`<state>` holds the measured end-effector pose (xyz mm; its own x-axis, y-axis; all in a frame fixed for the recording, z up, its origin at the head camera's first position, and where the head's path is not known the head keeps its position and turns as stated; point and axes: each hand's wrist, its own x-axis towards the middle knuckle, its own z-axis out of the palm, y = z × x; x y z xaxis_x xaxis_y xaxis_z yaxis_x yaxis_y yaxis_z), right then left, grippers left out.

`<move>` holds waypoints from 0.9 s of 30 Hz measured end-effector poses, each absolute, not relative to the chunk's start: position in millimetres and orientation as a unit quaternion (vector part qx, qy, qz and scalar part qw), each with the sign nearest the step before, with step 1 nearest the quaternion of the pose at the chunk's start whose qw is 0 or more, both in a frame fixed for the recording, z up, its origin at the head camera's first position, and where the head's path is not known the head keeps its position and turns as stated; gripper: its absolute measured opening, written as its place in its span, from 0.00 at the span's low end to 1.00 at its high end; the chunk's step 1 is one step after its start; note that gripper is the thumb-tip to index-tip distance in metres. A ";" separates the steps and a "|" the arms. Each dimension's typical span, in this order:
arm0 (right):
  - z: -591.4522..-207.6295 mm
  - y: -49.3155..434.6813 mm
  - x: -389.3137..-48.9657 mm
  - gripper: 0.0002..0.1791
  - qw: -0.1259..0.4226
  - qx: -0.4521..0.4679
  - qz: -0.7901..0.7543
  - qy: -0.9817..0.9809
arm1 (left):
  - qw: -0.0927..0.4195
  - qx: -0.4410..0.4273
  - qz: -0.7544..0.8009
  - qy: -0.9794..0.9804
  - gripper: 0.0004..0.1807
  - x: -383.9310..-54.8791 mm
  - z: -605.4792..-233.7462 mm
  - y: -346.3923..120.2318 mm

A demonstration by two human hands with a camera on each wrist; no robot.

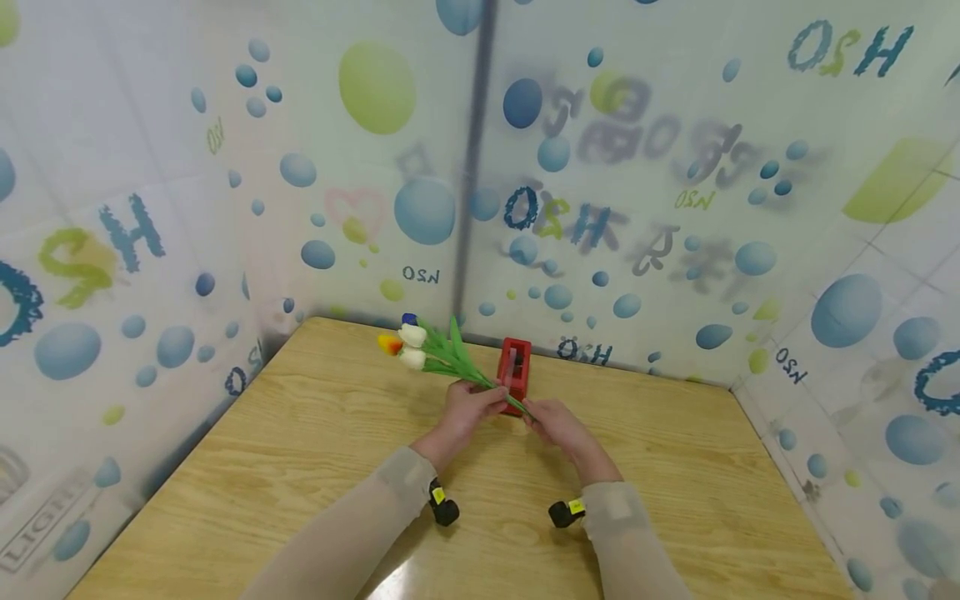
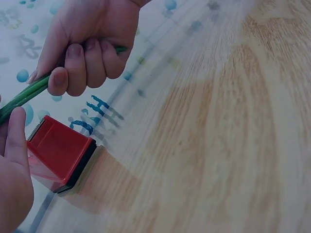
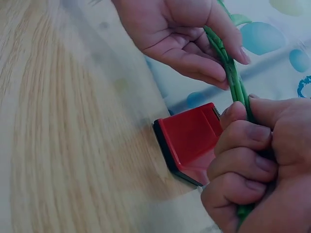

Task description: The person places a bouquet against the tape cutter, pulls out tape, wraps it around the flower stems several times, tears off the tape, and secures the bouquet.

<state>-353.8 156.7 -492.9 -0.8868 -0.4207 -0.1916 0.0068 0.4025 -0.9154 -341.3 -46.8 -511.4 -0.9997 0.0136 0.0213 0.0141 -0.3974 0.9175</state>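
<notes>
Wooden table, tulips slanting, blooms leftward, left grip and right grip clasping stems

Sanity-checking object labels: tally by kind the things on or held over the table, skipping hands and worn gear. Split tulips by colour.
White tulips: 2
Orange-yellow tulip: 1
Red tape dispenser: 1
Blue item behind the blooms, too small to identify: 1
Total: 5
</notes>
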 end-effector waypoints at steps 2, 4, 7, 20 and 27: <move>-493.6 154.7 -353.5 0.29 0.168 -0.142 -0.509 0.832 | -0.001 -0.012 -0.839 -0.543 0.17 -341.6 -512.7 -47.1; -494.1 153.0 -353.0 0.28 0.135 -0.153 -0.486 0.850 | -0.003 -0.012 -0.843 -0.538 0.19 -342.1 -514.2 -47.4; -493.8 150.3 -351.9 0.26 0.087 -0.164 -0.444 0.877 | -0.009 -0.009 -0.850 -0.527 0.20 -342.0 -515.0 -48.1; -484.4 144.1 -345.6 0.22 -0.014 -0.204 -0.300 0.932 | -0.033 0.007 -0.862 -0.505 0.18 -346.1 -516.2 -51.4; -490.9 156.0 -348.3 0.33 0.173 -0.150 -0.478 0.848 | -0.034 -0.012 -0.849 -0.527 0.12 -344.8 -516.2 -48.6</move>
<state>-348.3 156.0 -490.9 -0.8952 -0.4193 -0.1508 -0.0877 0.4977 -0.8629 -344.8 -48.6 -516.2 -0.9974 0.0706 -0.0146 -0.0444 -0.4415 0.8962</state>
